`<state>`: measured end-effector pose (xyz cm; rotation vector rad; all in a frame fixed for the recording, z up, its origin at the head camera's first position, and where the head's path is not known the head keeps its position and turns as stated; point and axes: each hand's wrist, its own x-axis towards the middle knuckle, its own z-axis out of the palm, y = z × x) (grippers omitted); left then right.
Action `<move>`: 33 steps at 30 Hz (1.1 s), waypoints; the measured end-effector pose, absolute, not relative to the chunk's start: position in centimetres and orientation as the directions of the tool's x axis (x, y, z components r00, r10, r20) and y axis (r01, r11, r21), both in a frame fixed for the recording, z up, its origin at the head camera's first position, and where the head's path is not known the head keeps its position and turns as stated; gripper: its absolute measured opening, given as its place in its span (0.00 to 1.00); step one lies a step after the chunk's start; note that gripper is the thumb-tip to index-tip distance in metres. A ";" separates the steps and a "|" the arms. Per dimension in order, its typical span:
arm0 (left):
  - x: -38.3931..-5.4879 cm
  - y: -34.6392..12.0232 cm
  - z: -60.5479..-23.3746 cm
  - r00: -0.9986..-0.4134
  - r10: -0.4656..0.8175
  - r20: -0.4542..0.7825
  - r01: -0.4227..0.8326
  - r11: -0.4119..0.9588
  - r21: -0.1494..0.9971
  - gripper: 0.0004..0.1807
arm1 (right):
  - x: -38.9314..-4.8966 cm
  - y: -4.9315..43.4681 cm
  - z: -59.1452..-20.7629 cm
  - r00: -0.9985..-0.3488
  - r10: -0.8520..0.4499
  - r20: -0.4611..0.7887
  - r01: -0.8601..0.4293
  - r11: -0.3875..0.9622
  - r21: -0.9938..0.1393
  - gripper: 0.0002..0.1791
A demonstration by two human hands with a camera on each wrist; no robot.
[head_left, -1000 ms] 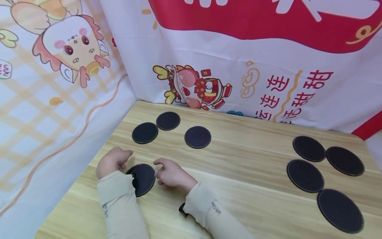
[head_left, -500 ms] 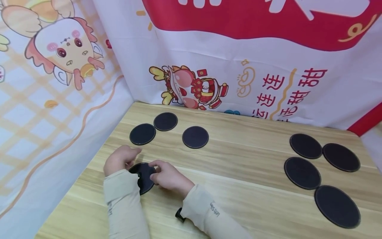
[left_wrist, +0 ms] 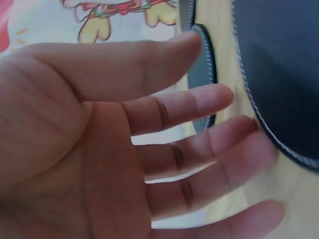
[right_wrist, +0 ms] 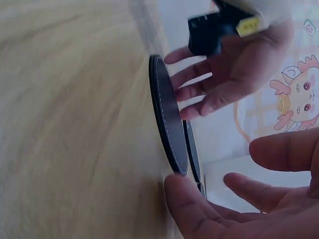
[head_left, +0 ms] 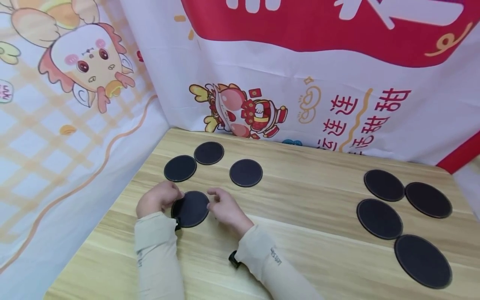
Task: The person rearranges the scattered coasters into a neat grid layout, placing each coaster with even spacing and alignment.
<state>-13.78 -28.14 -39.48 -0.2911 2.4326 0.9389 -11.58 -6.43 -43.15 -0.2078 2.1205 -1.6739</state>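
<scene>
A black round coaster (head_left: 190, 208) lies flat on the wooden table (head_left: 300, 200), with one hand on each side of it. My left hand (head_left: 159, 199) sits at its left edge, fingers fairly straight (left_wrist: 214, 97), their tips against the coaster's rim (left_wrist: 284, 74). My right hand (head_left: 221, 204) is at its right edge, fingers spread and relaxed (right_wrist: 219, 169), thumb close to the rim (right_wrist: 167, 114). Neither hand curls round the coaster. Three more small black coasters (head_left: 180, 168) (head_left: 208, 153) (head_left: 246, 172) lie just beyond it.
Several larger black coasters (head_left: 379, 218) lie grouped at the table's right side. Printed cloth panels (head_left: 75, 125) wall in the table on the left and at the back. Bare wood lies in the middle and near the front edge.
The coaster between my hands has slid away from me and slightly right, toward the three small coasters. Both hands moved with it and now flank it.
</scene>
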 end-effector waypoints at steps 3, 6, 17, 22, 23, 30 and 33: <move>-13.6 -28.7 -39.7 -0.854 0.028 -0.520 -0.321 0.757 0.569 0.16 | -11.5 -6.5 -43.3 -0.877 -0.383 -0.289 0.206 0.244 -0.948 0.30; -13.1 -29.6 -40.2 -0.883 0.122 -0.454 -0.176 0.811 0.559 0.25 | -11.3 -6.7 -43.6 -0.832 -0.423 -0.360 0.272 0.257 -0.928 0.35; -7.7 -30.2 -42.3 -0.918 0.323 -0.230 0.164 0.837 0.522 0.55 | -10.5 -7.1 -44.0 -0.774 -0.497 -0.392 0.079 0.538 -0.839 0.40; -6.9 -29.3 -42.8 -0.931 0.294 -0.218 0.109 0.791 0.603 0.52 | -10.8 -6.9 -44.2 -0.791 -0.490 -0.367 0.083 0.508 -0.857 0.37; -6.9 -29.2 -42.9 -0.936 0.281 -0.211 0.092 0.776 0.624 0.51 | -10.8 -6.9 -44.2 -0.801 -0.477 -0.362 0.096 0.495 -0.863 0.37; -6.8 -28.7 -43.1 -0.957 0.212 -0.199 -0.041 0.578 0.815 0.42 | -10.9 -7.3 -44.4 -0.893 -0.380 -0.242 0.126 0.303 -0.944 0.34; -6.8 -28.6 -42.9 -0.958 0.230 -0.173 -0.050 0.458 0.888 0.39 | -10.7 -7.7 -44.2 -0.896 -0.382 -0.225 0.139 0.240 -0.961 0.33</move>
